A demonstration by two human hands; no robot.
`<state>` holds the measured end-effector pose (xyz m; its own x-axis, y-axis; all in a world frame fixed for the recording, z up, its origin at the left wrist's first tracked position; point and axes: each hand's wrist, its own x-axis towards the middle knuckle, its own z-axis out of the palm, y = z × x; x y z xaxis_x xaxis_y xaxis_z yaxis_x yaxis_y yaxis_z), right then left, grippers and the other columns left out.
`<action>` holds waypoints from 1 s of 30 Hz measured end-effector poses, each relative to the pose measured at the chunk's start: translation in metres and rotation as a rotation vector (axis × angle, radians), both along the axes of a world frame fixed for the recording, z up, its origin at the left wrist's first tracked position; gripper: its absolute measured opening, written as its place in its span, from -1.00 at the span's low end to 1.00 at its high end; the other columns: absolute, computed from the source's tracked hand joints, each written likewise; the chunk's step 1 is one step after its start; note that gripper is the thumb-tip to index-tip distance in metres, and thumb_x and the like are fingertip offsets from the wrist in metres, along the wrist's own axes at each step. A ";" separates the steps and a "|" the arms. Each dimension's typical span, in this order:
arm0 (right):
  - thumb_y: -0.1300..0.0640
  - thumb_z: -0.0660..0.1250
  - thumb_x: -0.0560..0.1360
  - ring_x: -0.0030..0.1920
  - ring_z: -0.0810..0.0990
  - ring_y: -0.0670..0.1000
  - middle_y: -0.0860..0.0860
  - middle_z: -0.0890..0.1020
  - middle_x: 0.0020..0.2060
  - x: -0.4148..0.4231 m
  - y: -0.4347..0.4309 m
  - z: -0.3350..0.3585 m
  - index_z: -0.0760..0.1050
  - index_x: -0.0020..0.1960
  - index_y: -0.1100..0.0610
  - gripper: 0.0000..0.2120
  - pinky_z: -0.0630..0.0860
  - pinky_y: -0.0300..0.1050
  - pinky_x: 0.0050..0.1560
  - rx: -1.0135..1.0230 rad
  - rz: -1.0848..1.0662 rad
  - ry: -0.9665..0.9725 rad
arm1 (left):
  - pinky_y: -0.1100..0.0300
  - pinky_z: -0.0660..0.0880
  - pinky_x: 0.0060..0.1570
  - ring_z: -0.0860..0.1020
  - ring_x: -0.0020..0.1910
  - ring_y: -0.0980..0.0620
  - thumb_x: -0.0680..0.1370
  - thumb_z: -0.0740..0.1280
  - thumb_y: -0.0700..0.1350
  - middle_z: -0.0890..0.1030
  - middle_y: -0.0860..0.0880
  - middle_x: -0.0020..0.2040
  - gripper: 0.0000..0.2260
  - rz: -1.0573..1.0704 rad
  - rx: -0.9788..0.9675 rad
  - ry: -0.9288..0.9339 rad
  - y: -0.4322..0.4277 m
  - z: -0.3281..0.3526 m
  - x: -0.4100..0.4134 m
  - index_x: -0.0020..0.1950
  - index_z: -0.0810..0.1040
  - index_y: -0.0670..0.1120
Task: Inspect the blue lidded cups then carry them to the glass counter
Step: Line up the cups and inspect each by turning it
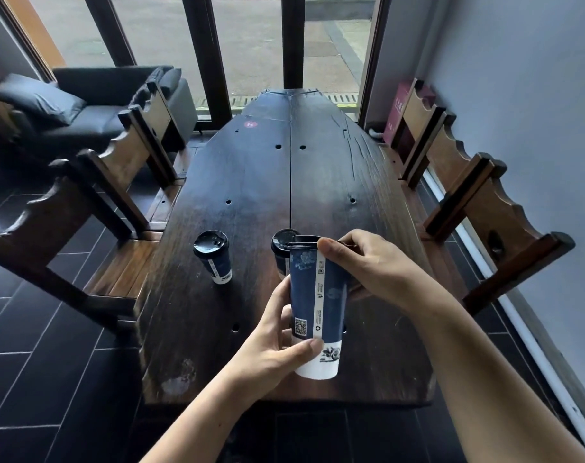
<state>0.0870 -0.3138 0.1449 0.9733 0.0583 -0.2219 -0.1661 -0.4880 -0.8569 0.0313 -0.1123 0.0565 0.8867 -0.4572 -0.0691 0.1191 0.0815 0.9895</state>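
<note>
Wooden chairs (140, 135) flank the dark tabletop (317, 182), and a black sofa (94, 105) sits far left by the window. On the near part of the tabletop stand two lidded cups: the left cup (213, 259) on its own, and the back cup (281, 250) half hidden behind the blue cup (317, 305), which I hold nearly upright over the near end. My left grip (277, 342) wraps its lower half, thumb across the front. My right grip (361, 262) pinches the lid's rim.
</note>
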 end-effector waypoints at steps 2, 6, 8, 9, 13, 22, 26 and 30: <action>-0.44 0.34 0.34 -0.04 0.73 0.00 0.04 0.69 -0.01 0.000 -0.001 -0.014 0.51 0.07 0.08 -0.38 0.74 0.04 -0.14 -0.021 -0.022 0.012 | -0.08 0.56 0.29 0.65 0.20 -0.22 0.45 0.53 0.03 0.64 -0.17 0.27 -0.18 0.001 0.051 0.024 -0.001 -0.013 0.010 0.59 0.15 0.19; -0.38 0.35 0.44 -0.05 0.70 -0.02 -0.04 0.68 -0.03 0.004 -0.003 -0.048 0.48 0.11 0.04 -0.48 0.70 0.06 -0.02 -0.138 0.017 0.016 | -0.06 0.63 0.14 0.69 0.14 -0.18 0.36 0.54 0.29 0.67 -0.22 0.19 -0.34 0.076 0.143 0.100 -0.005 -0.040 0.036 0.37 0.45 0.11; -0.34 0.36 0.47 0.01 0.66 -0.03 -0.08 0.67 0.02 0.008 -0.002 -0.064 0.47 0.19 0.04 -0.48 0.62 -0.01 0.08 -0.233 0.063 -0.004 | -0.08 0.65 0.10 0.69 0.13 -0.20 0.35 0.54 0.26 0.67 -0.21 0.17 -0.43 0.071 0.197 0.132 -0.007 -0.057 0.049 0.27 0.50 0.09; -0.31 0.37 0.48 0.06 0.63 -0.03 -0.08 0.66 0.06 0.010 -0.001 -0.073 0.46 0.24 0.06 -0.47 0.58 -0.04 0.11 -0.246 0.070 -0.004 | -0.09 0.65 0.10 0.69 0.12 -0.21 0.35 0.54 0.20 0.67 -0.21 0.17 -0.44 0.062 0.215 0.140 -0.008 -0.067 0.055 0.27 0.50 0.07; -0.17 0.46 0.49 0.19 0.60 -0.04 -0.05 0.65 0.18 0.021 -0.005 -0.110 0.40 0.33 0.07 -0.46 0.52 -0.09 0.20 -0.193 0.075 0.017 | -0.04 0.66 0.05 0.72 0.00 -0.13 0.35 0.59 -0.01 0.66 -0.18 0.13 -0.37 0.030 0.236 0.133 -0.016 -0.103 0.078 0.37 0.46 -0.01; -0.10 0.42 0.55 0.21 0.56 -0.01 -0.03 0.56 0.20 0.067 -0.040 -0.179 0.35 0.46 0.04 -0.45 0.46 -0.10 0.19 -0.139 -0.026 0.101 | -0.22 0.60 0.20 0.71 0.11 -0.12 0.33 0.62 -0.05 0.69 -0.07 0.20 -0.41 -0.064 0.323 0.095 -0.046 -0.179 0.136 0.32 0.53 0.16; -0.01 0.43 0.55 0.19 0.56 0.01 0.00 0.57 0.19 0.090 -0.050 -0.196 0.40 0.44 0.04 -0.50 0.47 -0.12 0.19 -0.208 0.006 0.085 | -0.20 0.60 0.21 0.70 0.13 -0.09 0.31 0.61 -0.03 0.70 -0.02 0.18 -0.39 -0.085 0.342 0.079 -0.063 -0.203 0.147 0.33 0.52 0.15; -0.06 0.39 0.57 0.16 0.59 -0.03 0.00 0.64 0.17 0.106 -0.054 -0.206 0.54 0.30 0.03 -0.65 0.52 -0.09 0.23 -0.283 0.045 0.061 | -0.15 0.60 0.21 0.69 0.14 -0.09 0.35 0.61 -0.18 0.70 0.08 0.15 -0.38 -0.093 0.355 0.058 -0.074 -0.217 0.152 0.33 0.50 0.18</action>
